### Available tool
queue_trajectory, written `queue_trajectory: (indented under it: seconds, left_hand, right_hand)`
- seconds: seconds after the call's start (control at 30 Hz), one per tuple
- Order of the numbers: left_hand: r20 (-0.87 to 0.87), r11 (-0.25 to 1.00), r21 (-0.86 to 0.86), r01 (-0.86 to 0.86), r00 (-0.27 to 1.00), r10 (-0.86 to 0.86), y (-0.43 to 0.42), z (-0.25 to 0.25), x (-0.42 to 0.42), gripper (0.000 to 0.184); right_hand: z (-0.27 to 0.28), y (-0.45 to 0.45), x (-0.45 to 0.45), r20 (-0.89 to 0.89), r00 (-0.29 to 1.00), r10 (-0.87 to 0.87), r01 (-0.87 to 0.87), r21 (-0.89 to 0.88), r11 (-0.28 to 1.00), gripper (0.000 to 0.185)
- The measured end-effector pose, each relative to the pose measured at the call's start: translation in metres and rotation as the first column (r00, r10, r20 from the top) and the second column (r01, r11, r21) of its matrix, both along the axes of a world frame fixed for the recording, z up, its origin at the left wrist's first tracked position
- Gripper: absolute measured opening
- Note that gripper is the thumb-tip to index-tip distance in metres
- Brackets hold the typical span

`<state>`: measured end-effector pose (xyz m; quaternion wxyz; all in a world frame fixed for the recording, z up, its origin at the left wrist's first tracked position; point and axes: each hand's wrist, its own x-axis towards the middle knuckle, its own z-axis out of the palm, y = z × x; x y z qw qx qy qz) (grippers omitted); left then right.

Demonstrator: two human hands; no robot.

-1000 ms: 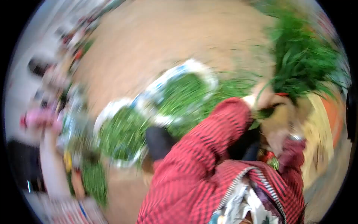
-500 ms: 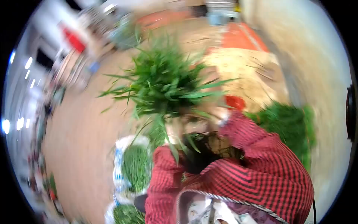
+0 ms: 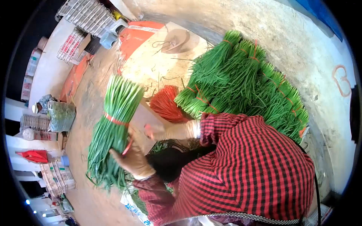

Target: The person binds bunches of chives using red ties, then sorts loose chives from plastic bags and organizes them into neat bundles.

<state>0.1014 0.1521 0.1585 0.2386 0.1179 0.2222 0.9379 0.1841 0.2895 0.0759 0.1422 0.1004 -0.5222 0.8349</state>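
A thick bunch of long green stalks (image 3: 109, 137) stands nearly upright, pale ends up, with a red band round its upper part. My left hand (image 3: 132, 156) grips its side; a red strip shows by the fingers. To the right, my right hand (image 3: 166, 132) is held over a pale box-like surface (image 3: 142, 115), apart from the bunch. Its fingers are blurred, with something reddish at their tips. Just beyond it lies a pile of thin red ties (image 3: 167, 103). Banded green bunches (image 3: 241, 75) are heaped by the wall, behind my right forearm.
A yellowish board (image 3: 147, 62) with loose stalks and a brown round patch lies ahead. Beyond are an orange sheet (image 3: 132, 37), a blue bucket (image 3: 108, 39) and stacked racks (image 3: 88, 17). A wrapped bale (image 3: 61, 116) stands at left. A white bag (image 3: 130, 205) sits below my left arm.
The view has swung toward the wall and steadied. The loose, spread-out greens at my hands are now seen as an upright banded bunch, and my right hand is apart from it.
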Motion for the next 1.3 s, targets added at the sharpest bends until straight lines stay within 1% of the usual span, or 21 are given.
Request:
queue_trajectory:
  seconds: [0.07,0.13,0.17,0.23,0.33,0.4,0.43,0.47,0.57,0.63,0.67,0.7,0.73,0.93,0.97,1.0,1.07,1.13,1.17,1.27,1.3]
  left_hand:
    - [0.05,0.941,0.004,0.34,0.939,-0.339,0.019,-0.019,0.033,0.067]
    - [-0.116,0.871,-0.345,0.35,0.905,-0.409,0.045,-0.024,0.078,0.068]
    - [-0.364,0.667,-0.728,0.156,0.737,-0.569,0.049,-0.044,0.077,0.066]
    - [-0.289,0.342,-0.939,0.043,0.443,-0.849,0.041,-0.049,0.076,0.058]
    - [-0.063,0.354,-0.9,0.256,0.726,-0.685,0.026,0.006,0.085,0.036]
    - [-0.134,0.537,-0.83,0.153,0.879,-0.458,-0.012,0.002,0.051,0.04]
    - [-0.307,0.439,-0.895,-0.08,0.825,-0.475,-0.051,-0.019,0.012,0.047]
    - [-0.143,0.587,-0.807,0.069,0.941,-0.307,-0.08,-0.002,0.003,0.052]
    - [-0.186,0.497,-0.839,-0.22,0.975,0.119,-0.178,0.003,-0.015,0.051]
    - [-0.176,0.428,-0.855,-0.293,0.94,0.291,-0.213,0.007,0.003,0.05]
    - [-0.14,0.433,-0.835,-0.341,0.891,0.431,-0.22,0.008,0.011,0.049]
    - [-0.1,0.432,-0.811,-0.395,0.82,0.563,-0.229,0.006,0.021,0.047]
    - [-0.109,0.401,-0.815,-0.419,0.79,0.604,-0.243,0.003,0.03,0.047]
    - [-0.074,0.499,-0.795,-0.346,0.871,0.486,-0.316,-0.056,0.066,0.045]
    - [-0.014,0.497,-0.787,-0.365,0.817,0.577,-0.307,-0.059,0.067,0.045]
    - [0.048,0.498,-0.775,-0.389,0.75,0.659,-0.304,-0.062,0.067,0.045]
    - [-0.108,0.483,-0.796,-0.364,0.871,0.479,-0.341,-0.098,0.073,0.044]
    - [-0.071,0.499,-0.796,-0.342,0.872,0.485,-0.339,-0.119,0.078,0.043]
    - [-0.043,0.482,-0.813,-0.328,0.858,0.512,-0.342,-0.124,0.087,0.043]
    - [0.088,0.297,-0.94,-0.169,0.719,0.689,-0.285,-0.073,0.095,0.039]
    - [0.124,0.298,-0.945,-0.137,0.691,0.712,-0.285,-0.079,0.101,0.038]
  right_hand:
    - [0.044,0.034,0.024,-0.04,0.98,-0.196,0.177,-0.275,0.945,0.06]
    - [0.09,0.073,0.048,-0.008,0.983,-0.183,0.145,-0.578,0.803,0.063]
    - [0.103,0.1,0.071,0.046,0.914,-0.403,0.396,-0.321,0.86,0.063]
    - [0.099,0.145,0.102,0.051,0.793,-0.607,0.609,-0.093,0.788,0.058]
    - [0.065,0.217,0.175,0.24,0.591,-0.77,0.803,-0.079,0.591,0.064]
    - [0.047,0.254,0.233,0.247,0.414,-0.876,0.91,-0.074,0.409,0.06]
    - [0.041,0.27,0.258,0.301,0.366,-0.881,0.93,-0.073,0.361,0.059]
    - [0.031,0.286,0.287,0.38,0.333,-0.863,0.942,-0.1,0.319,0.059]
    - [-0.025,0.339,0.337,0.544,0.123,-0.83,0.979,0.07,0.19,0.064]
    - [-0.108,0.387,0.347,0.557,-0.364,-0.746,0.668,0.715,0.207,0.072]
    - [-0.16,0.392,0.34,0.422,-0.484,-0.766,0.177,0.905,0.387,0.076]
    - [-0.214,0.398,0.332,0.23,-0.501,-0.834,-0.369,0.815,0.447,0.08]
    - [-0.223,0.395,0.33,0.221,-0.462,-0.859,-0.54,0.698,0.47,0.079]
    - [-0.182,0.443,0.34,0.428,-0.441,-0.789,-0.582,0.533,0.614,0.077]
    - [-0.121,0.385,0.287,0.193,-0.35,-0.916,-0.605,0.7,0.379,0.061]
    - [-0.126,0.376,0.255,0.195,-0.308,-0.931,-0.614,0.707,0.352,0.061]
    - [-0.149,0.352,0.187,-0.096,0.261,-0.96,-0.144,0.98,-0.137,0.043]
    - [-0.147,0.269,0.077,0.009,0.624,-0.781,0.166,0.976,0.144,0.033]
    - [-0.163,0.242,0.03,0.126,0.736,-0.665,0.068,0.963,0.259,0.033]
    - [-0.214,0.162,-0.089,0.335,0.87,-0.361,-0.21,0.915,0.344,0.038]
    - [-0.237,0.136,-0.113,0.615,0.74,-0.274,-0.262,0.638,0.724,0.044]
